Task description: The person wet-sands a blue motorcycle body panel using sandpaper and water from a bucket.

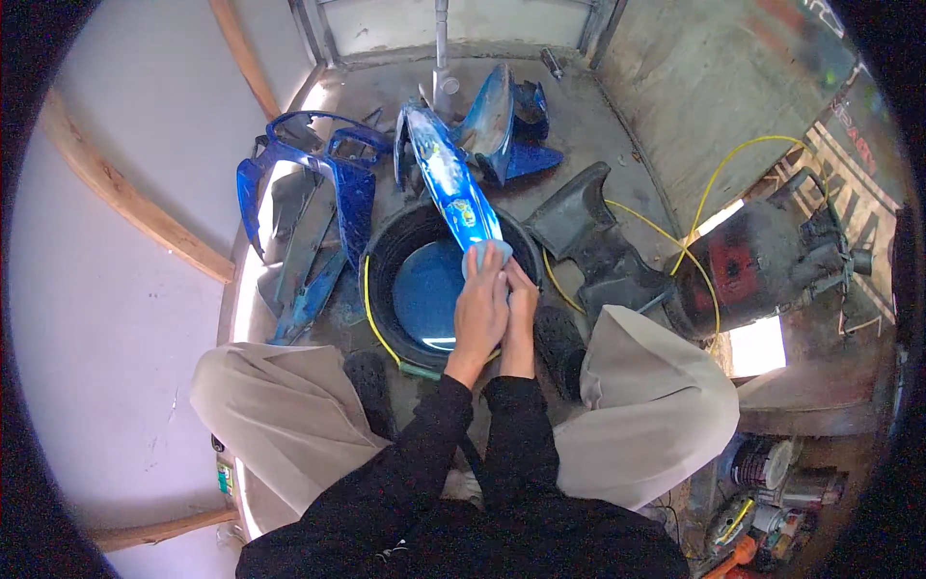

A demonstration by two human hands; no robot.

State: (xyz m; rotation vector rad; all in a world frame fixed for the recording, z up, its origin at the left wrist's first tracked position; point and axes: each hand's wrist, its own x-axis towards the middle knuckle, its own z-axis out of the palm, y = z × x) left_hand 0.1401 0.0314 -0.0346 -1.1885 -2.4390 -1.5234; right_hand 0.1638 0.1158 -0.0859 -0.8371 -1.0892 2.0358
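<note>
Water (pixel 429 294) glints in the head view, pooled in a round black tub (pixel 384 256) between the person's knees, and over its far right side comes the long blue panel (pixel 449 179), sloping from its far end down to the two hands. Here's the left hand (pixel 479 314), narrow, fingers together and laid over a pale blue pad (pixel 497 250) right at the panel's near end! Tight alongside on the right, the right hand (pixel 522 314): fingers bunched by that same end, but its grip is partly hidden, so I cannot tell how firmly it closes or on what.

Far left of the tub, a dark blue frame-like panel (pixel 354 188) lies on the floor; farther off, just right of the long panel's far end, a pointed blue-and-grey fairing (pixel 490 121). Over to the right, a black moulded part (pixel 603 241) sits near the tub, and beyond it a dark tank (pixel 719 270) with a red patch, a yellow hose (pixel 714 183) looping across it. Near side now: beige trousers (pixel 646 415) bent at both knees, black footwear (pixel 561 352) beside the tub, and in the near right corner, an orange-handled tool (pixel 741 555) among cans.
</note>
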